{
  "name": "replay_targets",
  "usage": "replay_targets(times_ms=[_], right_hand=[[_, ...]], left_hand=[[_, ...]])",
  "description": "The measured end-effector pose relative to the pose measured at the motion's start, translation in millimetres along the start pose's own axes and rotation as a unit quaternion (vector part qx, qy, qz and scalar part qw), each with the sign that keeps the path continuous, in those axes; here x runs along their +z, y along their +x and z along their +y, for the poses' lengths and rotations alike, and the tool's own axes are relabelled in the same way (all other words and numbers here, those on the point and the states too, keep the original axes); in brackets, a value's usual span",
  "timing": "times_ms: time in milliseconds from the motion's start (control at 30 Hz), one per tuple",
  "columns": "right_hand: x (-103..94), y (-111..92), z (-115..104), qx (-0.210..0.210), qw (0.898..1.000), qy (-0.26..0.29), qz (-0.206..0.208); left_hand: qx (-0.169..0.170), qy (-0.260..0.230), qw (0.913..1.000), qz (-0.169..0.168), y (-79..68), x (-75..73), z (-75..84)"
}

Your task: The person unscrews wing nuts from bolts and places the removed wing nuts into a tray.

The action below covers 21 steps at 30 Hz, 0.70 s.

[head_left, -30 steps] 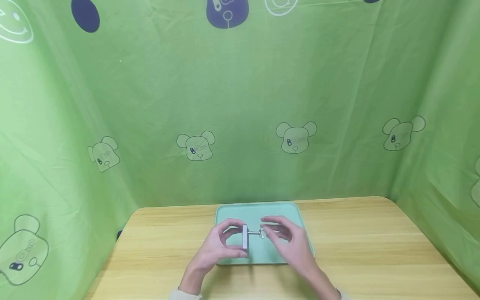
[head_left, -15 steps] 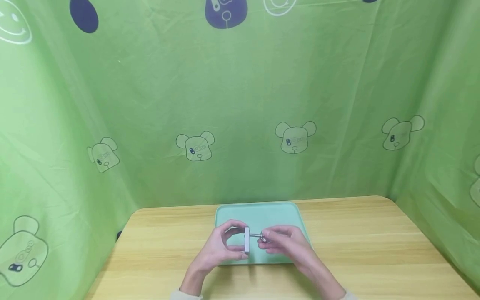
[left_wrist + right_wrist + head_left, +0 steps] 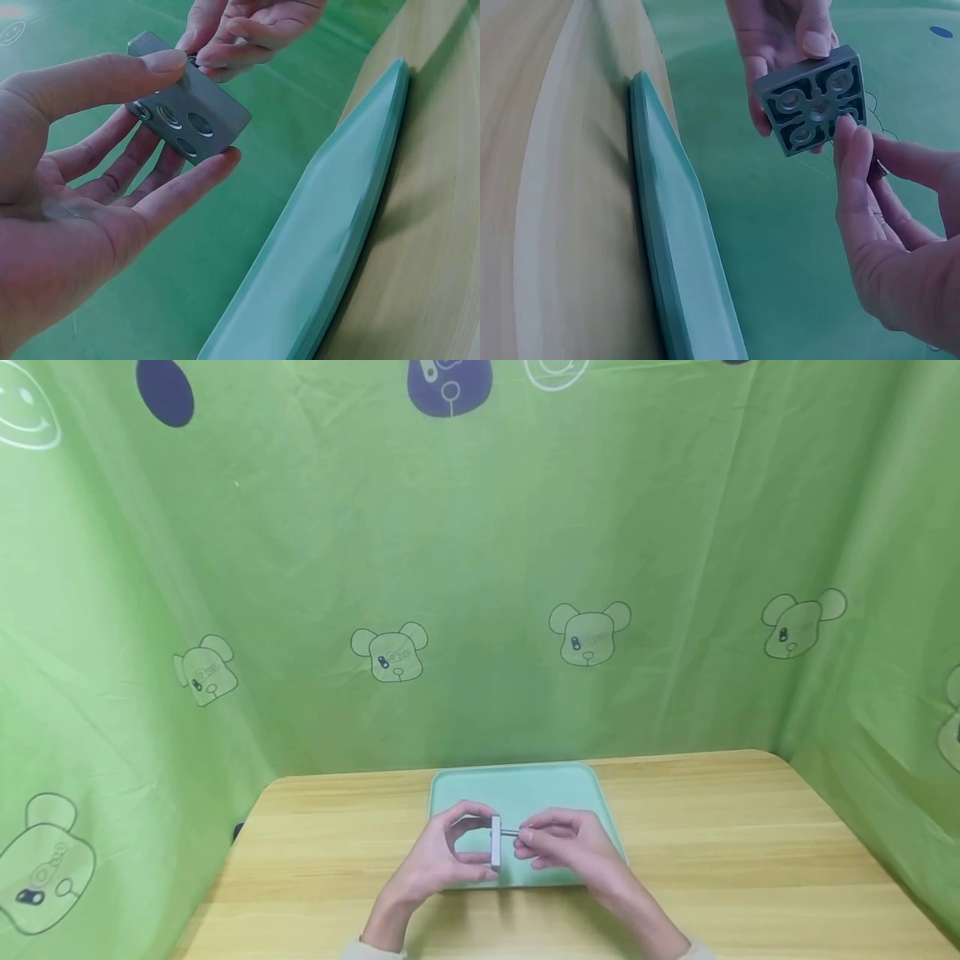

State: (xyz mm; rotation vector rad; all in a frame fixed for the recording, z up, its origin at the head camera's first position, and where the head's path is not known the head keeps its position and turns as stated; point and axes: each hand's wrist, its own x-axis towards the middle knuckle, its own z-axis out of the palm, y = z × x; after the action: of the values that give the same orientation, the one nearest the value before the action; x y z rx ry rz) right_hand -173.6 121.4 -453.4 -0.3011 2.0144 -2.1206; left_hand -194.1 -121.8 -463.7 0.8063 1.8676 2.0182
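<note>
My left hand (image 3: 435,864) grips a square grey metal block (image 3: 496,845) by its edges, thumb on the near side and fingers on the far side. The left wrist view shows round holes through the block's flat face. Recessed corner holes and a threaded middle hole mark its other face in the right wrist view. A thin metal screw (image 3: 509,832) sticks out from the block toward my right hand (image 3: 577,846), whose thumb and fingers pinch its outer end. Those fingers hide the screw's head. Both hands hold the parts up over the tray.
Beneath the hands, a mint-green tray (image 3: 517,783) lies on the wood-grain table (image 3: 337,843). Green fabric (image 3: 480,710) printed with bear faces hangs behind the table and along both sides.
My right hand, earlier spread beside the screw's looped head, has closed its fingers and thumb around that end. The block and left hand have shifted slightly right.
</note>
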Motion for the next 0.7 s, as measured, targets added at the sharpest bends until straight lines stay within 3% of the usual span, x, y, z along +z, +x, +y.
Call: replay_targets(times_ms=[267, 333, 400, 467, 500, 700], right_hand=[[5.4, -1, -2, -0.093, 0.992, -0.081, 0.028], [7.8, -1, 0, -0.126, 0.986, -0.103, 0.041], [9.7, 0, 2, -0.181, 0.972, -0.140, 0.053], [10.7, 1, 5, -0.255, 0.947, -0.187, 0.060], [10.7, 2, 6, -0.295, 0.929, -0.213, 0.063], [7.6, 11, 8, -0.496, 0.802, -0.326, 0.063]], left_hand=[[-0.001, -0.017, 0.9998, 0.005, 0.8, -1.1, 0.2], [-0.004, -0.026, 0.9996, 0.007, 0.3, -1.6, 0.2], [-0.005, -0.037, 0.9992, 0.009, -0.2, -2.2, 0.4], [-0.004, -0.048, 0.9988, 0.010, -0.7, -2.8, 0.6], [-0.003, -0.052, 0.9986, 0.009, -1.0, -3.2, 0.6], [-0.001, -0.068, 0.9977, -0.001, -1.8, -5.4, -0.4]])
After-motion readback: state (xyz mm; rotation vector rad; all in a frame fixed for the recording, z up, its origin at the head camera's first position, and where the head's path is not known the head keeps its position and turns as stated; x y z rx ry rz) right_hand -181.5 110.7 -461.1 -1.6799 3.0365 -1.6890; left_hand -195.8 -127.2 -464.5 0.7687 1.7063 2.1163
